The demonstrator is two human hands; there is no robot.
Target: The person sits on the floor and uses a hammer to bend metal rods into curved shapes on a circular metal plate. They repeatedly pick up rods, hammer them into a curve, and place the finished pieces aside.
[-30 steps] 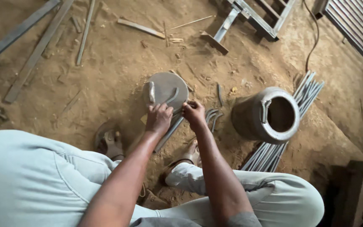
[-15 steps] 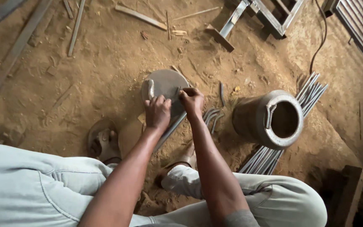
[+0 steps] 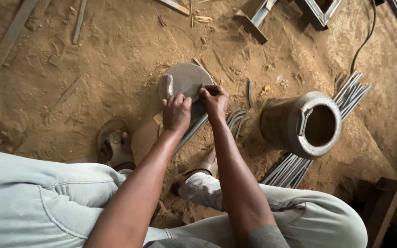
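Crouched over a sandy dirt floor (image 3: 93, 64), both hands pressed to a round metal disc (image 3: 187, 78) lying flat in the dust near the middle of the floor. Left hand (image 3: 176, 112) closed, knuckles up, on the disc's near edge, just beside a short grey metal piece (image 3: 168, 85) standing on the disc's left side; whether the fingers pinch that piece cannot be told. Right hand (image 3: 215, 100) curled shut at the disc's right rim, gripping something too small to make out. A flat metal bar (image 3: 193, 132) running out from under the disc toward the knees. To the right, well apart from the hands, a metal pot (image 3: 302, 124) tipped on its side, mouth open to the camera, resting on a bundle of thin steel rods (image 3: 295, 167). A few bent rod offcuts (image 3: 237, 120) between disc and pot. A sandalled foot (image 3: 114, 143) planted left of the arms.
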